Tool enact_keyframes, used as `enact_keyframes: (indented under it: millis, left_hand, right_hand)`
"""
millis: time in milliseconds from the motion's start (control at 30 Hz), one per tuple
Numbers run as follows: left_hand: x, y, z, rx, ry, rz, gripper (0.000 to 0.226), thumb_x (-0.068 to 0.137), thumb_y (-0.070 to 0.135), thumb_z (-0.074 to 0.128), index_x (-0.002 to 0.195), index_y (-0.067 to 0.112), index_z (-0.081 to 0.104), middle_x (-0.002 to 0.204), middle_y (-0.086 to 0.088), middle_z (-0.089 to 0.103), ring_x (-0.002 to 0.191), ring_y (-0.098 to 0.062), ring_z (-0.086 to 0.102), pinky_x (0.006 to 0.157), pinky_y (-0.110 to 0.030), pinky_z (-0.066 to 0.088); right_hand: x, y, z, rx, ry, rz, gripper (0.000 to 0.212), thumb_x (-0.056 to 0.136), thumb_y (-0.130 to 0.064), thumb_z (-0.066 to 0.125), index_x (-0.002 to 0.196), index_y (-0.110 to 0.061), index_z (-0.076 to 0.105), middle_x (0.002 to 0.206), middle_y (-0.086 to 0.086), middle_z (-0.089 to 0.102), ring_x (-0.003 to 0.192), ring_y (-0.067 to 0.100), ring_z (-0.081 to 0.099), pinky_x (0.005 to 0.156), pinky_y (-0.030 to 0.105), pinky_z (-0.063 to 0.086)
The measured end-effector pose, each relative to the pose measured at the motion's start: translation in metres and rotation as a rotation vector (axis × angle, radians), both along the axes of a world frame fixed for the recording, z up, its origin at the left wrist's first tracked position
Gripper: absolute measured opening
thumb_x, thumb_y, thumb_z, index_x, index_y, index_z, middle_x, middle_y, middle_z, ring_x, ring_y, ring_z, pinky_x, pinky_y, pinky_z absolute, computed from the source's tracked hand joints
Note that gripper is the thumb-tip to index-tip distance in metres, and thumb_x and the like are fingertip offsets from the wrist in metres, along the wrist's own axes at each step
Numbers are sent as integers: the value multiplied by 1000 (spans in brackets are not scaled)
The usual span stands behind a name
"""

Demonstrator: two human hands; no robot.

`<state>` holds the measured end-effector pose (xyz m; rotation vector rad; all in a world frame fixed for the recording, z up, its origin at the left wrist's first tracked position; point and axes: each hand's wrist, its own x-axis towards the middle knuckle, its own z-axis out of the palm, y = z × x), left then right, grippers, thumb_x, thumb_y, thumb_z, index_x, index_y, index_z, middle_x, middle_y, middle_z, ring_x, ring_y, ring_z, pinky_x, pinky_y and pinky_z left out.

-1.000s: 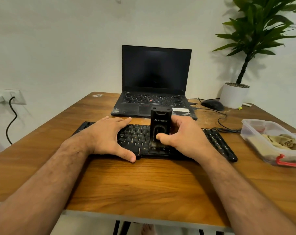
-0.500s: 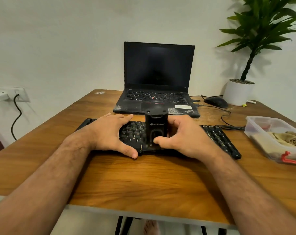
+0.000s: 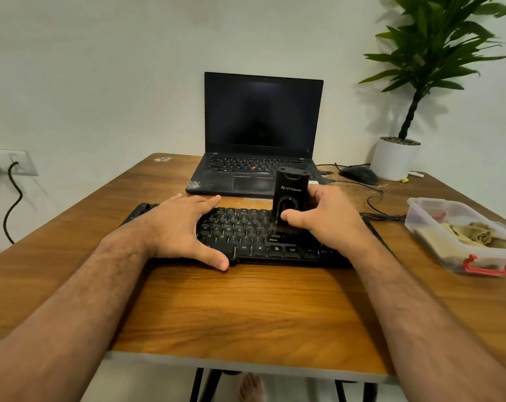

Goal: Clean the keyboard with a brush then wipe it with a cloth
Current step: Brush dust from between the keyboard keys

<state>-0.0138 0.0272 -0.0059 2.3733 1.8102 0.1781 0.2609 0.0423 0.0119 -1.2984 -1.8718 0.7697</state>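
Note:
A black keyboard [image 3: 254, 239] lies across the wooden table [image 3: 246, 309]. My right hand [image 3: 324, 219] grips a black block-shaped brush [image 3: 289, 195], thumb on its front, and holds it upright with its bristles down on the right-middle keys. My left hand [image 3: 182, 227] lies spread over the keyboard's left half, fingers straight and thumb at the front edge. A beige cloth [image 3: 475, 233] sits crumpled inside a clear plastic box [image 3: 420, 210] at the right.
An open black laptop [image 3: 260, 134] stands behind the keyboard. A black mouse [image 3: 359, 174] with its cable and a potted plant [image 3: 397, 158] are at the back right. A wall socket with a black cord [image 3: 14, 195] is at the left.
The brush and my right hand have shifted to the right along the keyboard, from its middle toward its right side. My left hand has stayed on the left half.

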Motion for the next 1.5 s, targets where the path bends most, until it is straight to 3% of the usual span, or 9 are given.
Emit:
enact_keyframes:
  millis: [133, 267, 500, 867, 1067, 1167, 1333, 1400, 1500]
  left_hand:
    - [0, 1, -1, 4, 4, -4, 153, 34, 103, 50, 160, 28, 7, 163, 6, 23, 149, -13, 20, 123, -38, -2]
    - [0, 1, -1, 11, 11, -2, 154, 33, 104, 48, 160, 27, 7, 163, 7, 24, 149, -12, 21, 123, -39, -1]
    - [0, 1, 0, 4, 11, -3, 152, 34, 103, 51, 160, 29, 6, 162, 9, 24, 148, -11, 22, 124, -38, 0]
    - [10, -2, 8, -70, -34, -26, 148, 37, 98, 54, 159, 34, 0, 164, 12, 16, 149, -10, 12, 117, -31, -8]
    - [50, 13, 20, -171, -117, -85, 143, 48, 79, 79, 159, 32, 3, 159, 14, 29, 145, -11, 27, 124, -41, -1]
    - [57, 26, 30, -272, -169, -67, 156, 33, 80, 82, 159, 31, 5, 157, 13, 36, 142, -11, 35, 120, -32, 21]
    - [67, 38, 30, -311, -159, -44, 169, 16, 83, 79, 159, 28, 9, 160, 8, 33, 143, -13, 35, 121, -35, 24]
    - [71, 33, 23, -259, -156, -36, 160, 28, 75, 86, 159, 30, 7, 160, 8, 31, 145, -15, 32, 123, -36, 20]
    - [73, 25, 15, -120, -73, -92, 151, 41, 78, 82, 160, 27, 2, 164, 10, 20, 149, -12, 20, 118, -28, -2]
  right_hand:
    - [11, -8, -2, -86, -58, 124, 35, 80, -18, 83, 111, -30, 71, 98, -10, 78, 90, 5, 73, 89, 34, 57]
    - [13, 3, -3, 12, -30, -62, 38, 79, -22, 84, 115, -27, 71, 100, -8, 76, 93, 10, 72, 87, 39, 60]
    - [-1, 15, -1, 2, -58, -22, 42, 83, -22, 82, 122, -27, 66, 104, -11, 73, 95, 6, 69, 83, 31, 58]
    - [-1, 26, -5, -117, 64, 51, 44, 78, -16, 85, 117, -28, 68, 102, -7, 76, 95, 13, 73, 87, 44, 60]
    - [-5, 25, -4, 56, -39, -53, 37, 82, -22, 81, 116, -27, 66, 90, -19, 65, 83, -5, 61, 62, 10, 46]
    - [-1, 25, -3, 41, -30, -33, 34, 82, -24, 82, 111, -31, 67, 90, -18, 68, 82, -4, 64, 62, 9, 48]
    - [7, 26, -4, 55, -26, -97, 36, 83, -23, 81, 116, -27, 67, 98, -14, 68, 87, -1, 63, 66, 14, 46]
    - [11, 29, -1, 71, -13, -164, 30, 83, -23, 80, 109, -30, 65, 93, -16, 65, 83, -3, 60, 62, 13, 42]
    - [15, 31, 0, 10, 12, -102, 26, 81, -25, 83, 100, -32, 67, 93, -13, 72, 88, 3, 68, 74, 24, 55]
